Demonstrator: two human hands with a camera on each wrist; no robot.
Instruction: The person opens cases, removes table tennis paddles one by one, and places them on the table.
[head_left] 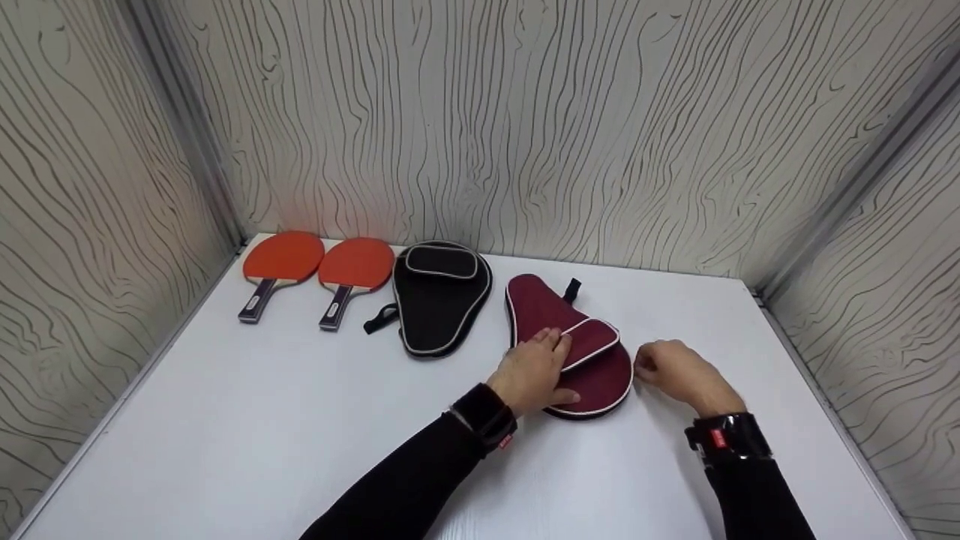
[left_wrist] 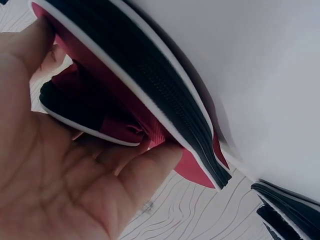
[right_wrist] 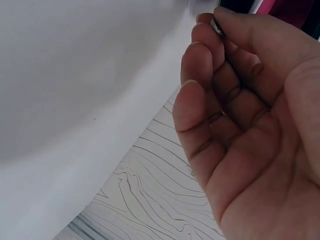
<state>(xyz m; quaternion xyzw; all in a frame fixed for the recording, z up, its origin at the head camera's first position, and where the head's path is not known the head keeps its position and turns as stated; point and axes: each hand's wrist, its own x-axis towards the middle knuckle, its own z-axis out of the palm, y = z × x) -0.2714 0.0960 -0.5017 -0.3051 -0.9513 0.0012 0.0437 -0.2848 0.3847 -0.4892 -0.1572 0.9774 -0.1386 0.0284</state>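
A maroon paddle case [head_left: 600, 379] with white piping lies flat on the white table [head_left: 262, 420], right of centre. My left hand [head_left: 536, 367] rests on its left side, fingers stretched over the front pocket. In the left wrist view the left hand [left_wrist: 60, 185] lies with its palm against the maroon paddle case [left_wrist: 150, 75], the thumb along the zipper edge. My right hand [head_left: 671, 371] is at the case's right edge with its fingers curled. In the right wrist view the right hand [right_wrist: 240, 125] pinches a small metal zipper pull [right_wrist: 216, 25] between thumb and forefinger.
A black paddle case [head_left: 439, 300] lies left of the maroon one, its strap pointing left. Two red table tennis paddles [head_left: 281, 259] [head_left: 355, 266] lie side by side at the back left. Patterned walls close the table in on three sides.
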